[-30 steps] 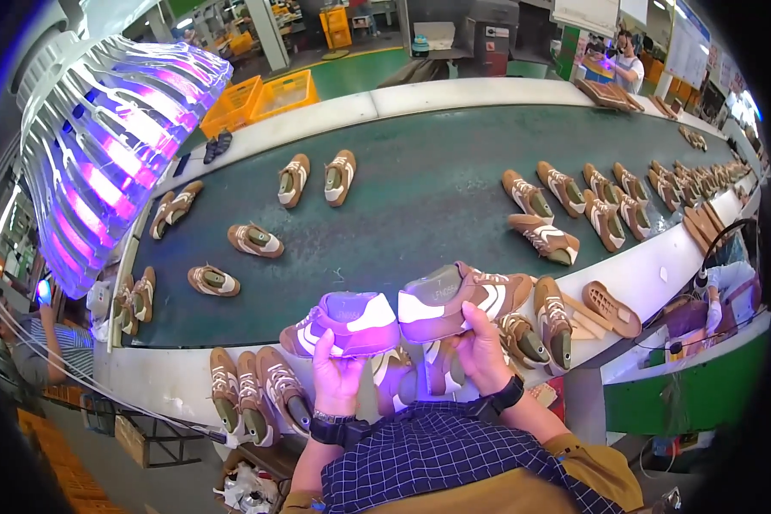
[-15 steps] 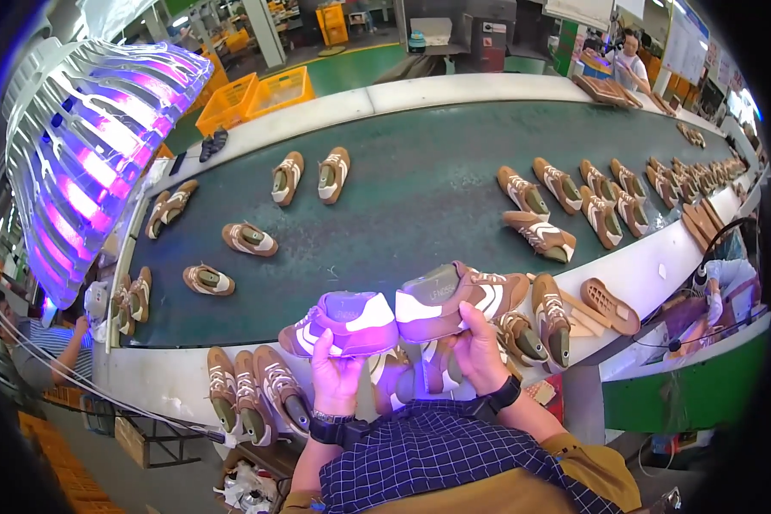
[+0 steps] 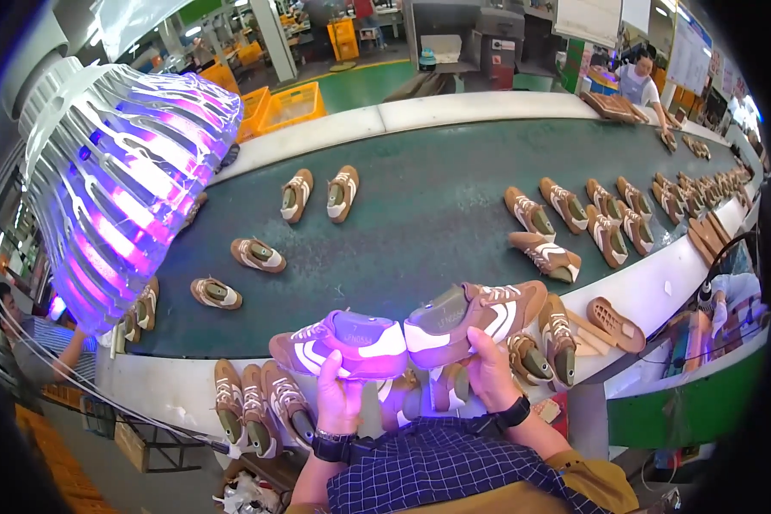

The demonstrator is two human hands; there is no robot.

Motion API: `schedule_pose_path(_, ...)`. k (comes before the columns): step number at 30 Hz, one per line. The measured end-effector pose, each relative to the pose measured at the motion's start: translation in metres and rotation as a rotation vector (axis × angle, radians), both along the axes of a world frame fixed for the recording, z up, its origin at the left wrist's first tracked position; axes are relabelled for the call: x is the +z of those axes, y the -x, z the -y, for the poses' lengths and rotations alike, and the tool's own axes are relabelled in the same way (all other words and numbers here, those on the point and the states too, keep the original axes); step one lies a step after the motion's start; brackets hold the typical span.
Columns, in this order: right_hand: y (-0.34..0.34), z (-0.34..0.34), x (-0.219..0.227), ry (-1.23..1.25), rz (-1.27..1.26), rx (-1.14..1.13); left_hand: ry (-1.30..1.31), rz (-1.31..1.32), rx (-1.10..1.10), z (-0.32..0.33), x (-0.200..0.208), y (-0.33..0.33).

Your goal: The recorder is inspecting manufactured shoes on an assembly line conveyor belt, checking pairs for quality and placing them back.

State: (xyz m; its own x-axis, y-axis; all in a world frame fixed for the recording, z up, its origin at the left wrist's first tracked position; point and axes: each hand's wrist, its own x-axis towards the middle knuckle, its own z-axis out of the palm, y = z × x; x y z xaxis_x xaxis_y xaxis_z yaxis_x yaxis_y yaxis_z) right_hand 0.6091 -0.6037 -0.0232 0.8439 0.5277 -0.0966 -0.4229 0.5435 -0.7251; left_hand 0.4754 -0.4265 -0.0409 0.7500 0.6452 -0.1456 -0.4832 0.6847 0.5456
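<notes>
My left hand is closed around a brown and white sneaker, its thumb against the side and its toe pointing left. In my right hand is a matching sneaker, its toe toward the right. The two heels almost meet in front of me, and violet light falls on both shoes. Greenish forms fill their openings. Just beyond my right hand stand two more brown sneakers on the white ledge. Other shoes below the held pair are partly hidden by my hands.
A glowing violet lamp hangs at the left, close by. Sneakers stand across the green conveyor belt, with several on the near ledge. A loose sole lies at right. A co-worker reaches over the far right end.
Both held sneakers have turned slightly, showing more of their sides; the right one is lifted at the toe. The whole view has shifted, and the lamp appears larger. The far co-worker now reaches toward the belt.
</notes>
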Motion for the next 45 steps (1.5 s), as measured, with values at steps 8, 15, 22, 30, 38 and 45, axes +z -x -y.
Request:
schedule_pose_path(8,-0.012,0.005,-0.021,-0.012,-0.069,0.116,0.086,0.046,-0.021,0.001,-0.008,-0.001)
schedule_pose_path(15,-0.007,-0.001,-0.034,-0.114,-0.076,0.155,0.183,0.113,-0.084,-0.013,-0.070,0.034)
schedule_pose_path(22,0.001,-0.008,-0.034,-0.023,-0.057,0.177,0.151,-0.277,-0.292,-0.012,-0.102,0.092)
schedule_pose_path(30,0.006,-0.014,-0.028,0.011,-0.065,0.239,-0.553,-1.083,0.232,-0.042,-0.096,0.162)
schedule_pose_path(38,0.005,-0.016,-0.034,0.004,-0.086,0.244,-0.817,-1.408,0.301,-0.053,-0.159,0.158)
schedule_pose_path(45,0.006,-0.005,-0.033,0.037,-0.079,0.241,-0.366,-0.695,0.291,-0.050,-0.124,0.155)
